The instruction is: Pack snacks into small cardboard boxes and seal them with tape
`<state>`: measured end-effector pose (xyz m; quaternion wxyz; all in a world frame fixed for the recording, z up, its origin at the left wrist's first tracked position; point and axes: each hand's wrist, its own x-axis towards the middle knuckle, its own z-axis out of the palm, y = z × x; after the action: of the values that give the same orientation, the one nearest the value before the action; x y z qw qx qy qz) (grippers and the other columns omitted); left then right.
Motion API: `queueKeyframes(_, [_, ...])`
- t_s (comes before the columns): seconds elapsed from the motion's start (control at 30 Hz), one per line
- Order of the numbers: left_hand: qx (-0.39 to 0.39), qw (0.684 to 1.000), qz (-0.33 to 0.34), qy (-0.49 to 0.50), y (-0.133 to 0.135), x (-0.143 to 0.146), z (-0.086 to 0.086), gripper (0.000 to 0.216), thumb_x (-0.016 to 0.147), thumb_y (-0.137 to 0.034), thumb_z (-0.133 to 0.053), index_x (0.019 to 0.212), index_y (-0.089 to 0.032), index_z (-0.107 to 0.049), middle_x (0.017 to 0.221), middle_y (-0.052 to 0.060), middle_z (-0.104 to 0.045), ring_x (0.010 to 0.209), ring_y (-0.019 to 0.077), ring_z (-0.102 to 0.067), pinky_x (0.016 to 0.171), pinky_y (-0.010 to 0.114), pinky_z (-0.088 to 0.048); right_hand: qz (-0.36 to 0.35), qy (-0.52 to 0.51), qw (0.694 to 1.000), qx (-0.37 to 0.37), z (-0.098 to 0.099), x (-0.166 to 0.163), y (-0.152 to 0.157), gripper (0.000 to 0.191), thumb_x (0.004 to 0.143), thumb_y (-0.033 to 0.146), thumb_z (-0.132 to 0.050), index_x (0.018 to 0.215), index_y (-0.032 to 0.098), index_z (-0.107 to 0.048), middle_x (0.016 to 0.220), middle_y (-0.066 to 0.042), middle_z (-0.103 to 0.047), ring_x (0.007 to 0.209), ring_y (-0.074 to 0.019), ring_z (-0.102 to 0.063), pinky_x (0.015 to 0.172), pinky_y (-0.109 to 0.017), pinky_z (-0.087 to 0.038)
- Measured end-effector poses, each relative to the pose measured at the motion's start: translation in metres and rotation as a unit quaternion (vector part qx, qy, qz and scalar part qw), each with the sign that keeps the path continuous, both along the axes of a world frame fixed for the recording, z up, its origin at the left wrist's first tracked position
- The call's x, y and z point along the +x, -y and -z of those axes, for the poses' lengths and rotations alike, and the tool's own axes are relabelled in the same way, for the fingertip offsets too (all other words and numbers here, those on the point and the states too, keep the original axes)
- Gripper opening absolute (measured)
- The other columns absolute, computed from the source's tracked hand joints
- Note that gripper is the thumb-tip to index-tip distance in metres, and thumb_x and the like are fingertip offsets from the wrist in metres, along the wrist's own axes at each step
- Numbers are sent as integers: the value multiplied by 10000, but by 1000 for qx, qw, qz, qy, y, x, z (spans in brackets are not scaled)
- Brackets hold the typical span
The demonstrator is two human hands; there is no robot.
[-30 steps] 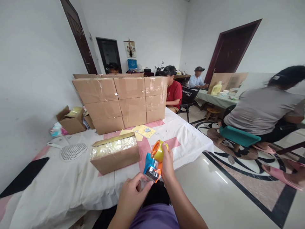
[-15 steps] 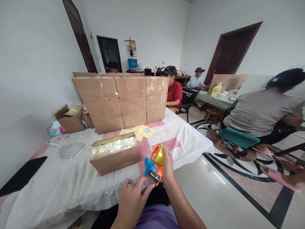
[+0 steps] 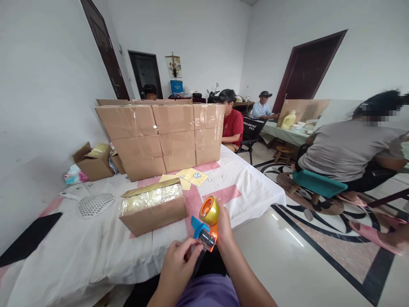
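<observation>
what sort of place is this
Probably a makeshift workroom, perhaps in a home: cardboard boxes stacked on a cloth-covered table, a tape dispenser in the right hand, and a seated person in pink slippers.

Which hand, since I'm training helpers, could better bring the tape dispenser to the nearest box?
Probably the right hand: it holds the tape dispenser, while the left hand is only at its lower end.

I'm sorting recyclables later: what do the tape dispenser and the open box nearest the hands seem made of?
Tape dispenser: probably plastic, fairly glossy, judging by its smooth, bright orange and blue parts. Open box: apparently matte cardboard, given its plain brown, flat walls.
</observation>
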<state>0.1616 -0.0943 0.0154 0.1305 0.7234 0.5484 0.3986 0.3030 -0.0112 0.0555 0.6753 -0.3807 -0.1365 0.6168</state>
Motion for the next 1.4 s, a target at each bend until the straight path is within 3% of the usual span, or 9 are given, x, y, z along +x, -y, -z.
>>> queueKeyframes(0.4, [-100, 993, 25, 51, -3, -8, -11, 429, 972, -492, -497, 705, -213, -683, 539, -9, -569, 599, 161, -570, 582, 237, -380, 43, 37, 998, 38, 4, 7, -5, 404, 778, 572, -739, 874, 189, -651, 689, 4, -677, 609, -180, -648, 562, -286, -537])
queueKeyframes(0.57, [-127, 972, -46, 191, -3, -30, -24, 424, 959, -566, -520, 820, -201, -684, 461, -51, -468, 461, 137, -475, 500, 237, -350, 98, 154, 978, 102, 4, 46, -47, 427, 784, 586, -742, 902, 184, -661, 679, -7, -687, 598, -177, -664, 566, -278, -539])
queueKeyframes(0.8, [-67, 947, -94, 299, -26, -64, -50, 371, 964, -535, -516, 993, -190, -651, 510, -56, -523, 439, 118, -448, 448, 214, -360, -12, 339, 939, 61, 3, 72, -134, 385, 750, 514, -785, 782, 158, -645, 646, -71, -701, 612, -200, -679, 545, -282, -521])
queueKeyframes(0.9, [-64, 935, -109, 330, -34, -70, -58, 315, 994, -489, -472, 1009, -208, -613, 537, -67, -527, 432, 98, -405, 439, 191, -346, -14, 361, 932, 34, 4, 72, -140, 320, 761, 457, -771, 784, 175, -620, 660, -75, -686, 644, -227, -678, 567, -312, -525])
queueKeyframes(1.03, [-52, 934, -111, 336, -39, -77, -66, 309, 1003, -486, -465, 1029, -212, -605, 566, -55, -542, 494, 112, -456, 457, 184, -367, 83, 409, 908, 23, -3, 73, -126, 385, 728, 393, -777, 995, 188, -591, 827, -48, -655, 867, -243, -652, 730, -329, -521])
queueKeyframes(1.1, [-46, 936, -109, 333, -39, -79, -68, 329, 1004, -502, -461, 1040, -212, -614, 577, -50, -539, 519, 121, -479, 467, 191, -381, 118, 433, 891, 61, -13, 63, -112, 416, 733, 378, -764, 1066, 204, -585, 916, -36, -636, 952, -225, -607, 832, -323, -492])
queueKeyframes(1.17, [-40, 939, -114, 321, -39, -80, -69, 339, 1005, -509, -464, 1037, -213, -628, 591, -51, -528, 520, 120, -481, 489, 203, -398, 47, 460, 870, 169, -27, 40, -93, 290, 773, 377, -722, 997, 215, -638, 924, -33, -636, 916, -211, -586, 854, -323, -467])
queueKeyframes(1.3, [10, 958, -124, 260, -34, -75, -71, 336, 1011, -474, -467, 1061, -209, -668, 706, -12, -625, 648, 144, -590, 639, 244, -483, -235, 481, 742, 404, -63, -26, -50, 103, 832, 321, -693, 872, 235, -734, 900, -34, -658, 832, -204, -575, 792, -319, -450])
queueKeyframes(1.4, [42, 965, -118, 230, -29, -73, -72, 346, 1011, -451, -469, 1096, -208, -699, 971, 52, -735, 827, 176, -667, 765, 278, -524, -287, 498, 666, 476, -85, -62, -29, 86, 857, 244, -655, 831, 246, -737, 871, -25, -644, 852, -208, -586, 804, -322, -446])
